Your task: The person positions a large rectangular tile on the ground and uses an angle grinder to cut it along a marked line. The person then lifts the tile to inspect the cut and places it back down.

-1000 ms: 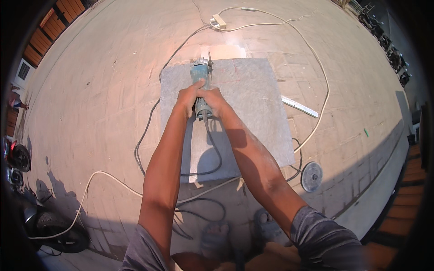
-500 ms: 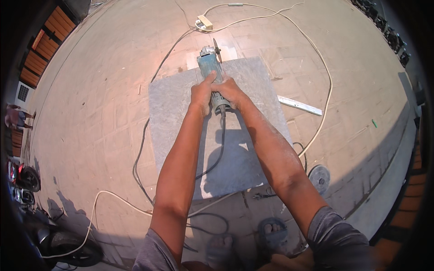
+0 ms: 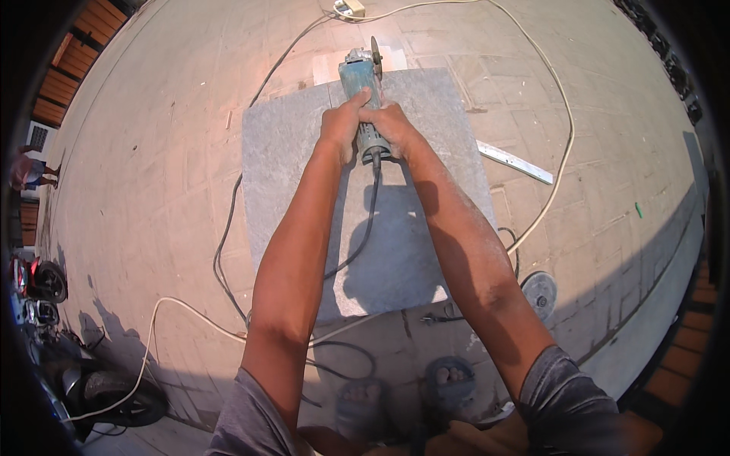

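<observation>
A teal angle grinder (image 3: pixel 356 76) with a thin cutting disc (image 3: pixel 376 55) at its right lies along a square grey slab (image 3: pixel 285 175), its head at the slab's far edge. My left hand (image 3: pixel 341 125) grips the grinder's body from the left, thumb on top. My right hand (image 3: pixel 389 125) is closed round the same body from the right. A black cord (image 3: pixel 374 220) runs back from the grinder across the slab between my forearms. Red marks show on the slab beside the disc, and a pale piece (image 3: pixel 327 74) lies beneath its far edge.
A white bar (image 3: pixel 515 162), a round grey disc (image 3: pixel 539 295) and looping cables (image 3: pixel 566 152) lie on the paving around the slab. A power strip (image 3: pixel 349 11) is at the top. Motorbikes (image 3: pixel 114 395) stand at the left, where a person (image 3: pixel 32 169) is also visible. My sandalled feet are below.
The grinder and both hands have moved forward and right, and the disc now sits farther out at the slab's far edge. The view has also shifted.
</observation>
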Motion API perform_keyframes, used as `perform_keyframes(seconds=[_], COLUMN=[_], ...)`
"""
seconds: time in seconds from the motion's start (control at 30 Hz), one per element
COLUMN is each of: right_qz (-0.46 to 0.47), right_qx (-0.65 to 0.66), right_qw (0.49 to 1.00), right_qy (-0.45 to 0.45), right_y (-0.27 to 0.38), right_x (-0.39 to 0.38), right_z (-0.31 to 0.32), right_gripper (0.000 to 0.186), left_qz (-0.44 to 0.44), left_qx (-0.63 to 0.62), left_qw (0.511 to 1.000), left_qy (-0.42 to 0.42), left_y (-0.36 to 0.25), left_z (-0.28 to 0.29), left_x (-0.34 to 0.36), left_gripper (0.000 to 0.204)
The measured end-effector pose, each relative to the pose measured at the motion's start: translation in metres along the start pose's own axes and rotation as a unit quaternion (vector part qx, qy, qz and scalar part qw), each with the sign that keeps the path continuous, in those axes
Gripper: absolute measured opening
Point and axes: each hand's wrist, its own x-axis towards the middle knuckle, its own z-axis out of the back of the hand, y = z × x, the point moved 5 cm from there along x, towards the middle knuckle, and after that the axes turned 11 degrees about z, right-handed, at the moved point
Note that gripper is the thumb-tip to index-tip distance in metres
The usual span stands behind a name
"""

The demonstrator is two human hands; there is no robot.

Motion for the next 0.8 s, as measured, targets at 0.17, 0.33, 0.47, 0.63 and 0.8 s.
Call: perform_keyframes(seconds=[0.17,0.33,0.47,0.63,0.8], right_qz=[-0.009,-0.016,-0.013,-0.029,-0.039], right_qx=[0.015,0.04,0.03,0.026,0.04], right_qw=[1.0,0.999,0.999,0.999,0.998], right_qy=[0.0,-0.005,-0.008,-0.01,-0.01], right_y=[-0.0062,-0.0084,-0.0042,-0.0049,-0.0066], right_x=[0.0049,0.0062,0.0045,0.0046,0.0072], right_z=[0.0006,-0.0011,-0.0001,-0.0011,-0.0039], right_gripper=[0.037,0.036,0.035,0.034,0.033], left_qz=[-0.002,0.001,0.0,0.001,0.012], left_qx=[-0.006,-0.003,0.0,-0.011,0.006], left_qw=[1.0,1.0,1.0,1.0,1.0], left_qy=[-0.009,0.009,0.001,0.008,0.009], left_y=[-0.0007,-0.0003,-0.0011,-0.0017,-0.0032], left_z=[-0.0001,0.0015,0.0006,0.0001,0.0034], left_x=[-0.0003,0.0056,0.0031,0.0025,0.0082], left_gripper=[0.051,0.053,0.053,0.051,0.051])
